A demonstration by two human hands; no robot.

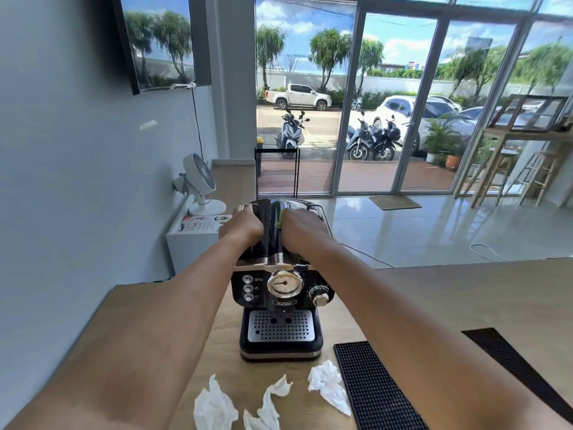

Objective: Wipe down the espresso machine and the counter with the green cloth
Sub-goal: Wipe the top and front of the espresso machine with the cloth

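Note:
A black and chrome espresso machine (280, 293) stands on the wooden counter (465, 299), its gauge and drip tray facing me. My left hand (243, 226) grips the top left edge of the machine by its chrome rail. My right hand (299, 228) presses down on the machine's top with the green cloth (281, 219) under it. Only a small green edge of the cloth shows beside the fingers, and a bit more under my wrist.
Three crumpled white tissues (328, 387) lie on the counter in front of the machine. Two black rubber bar mats (375, 389) lie to the right. Beyond the counter stand a white fan (200, 181) on a cabinet, a black wire rack (277, 172) and glass doors.

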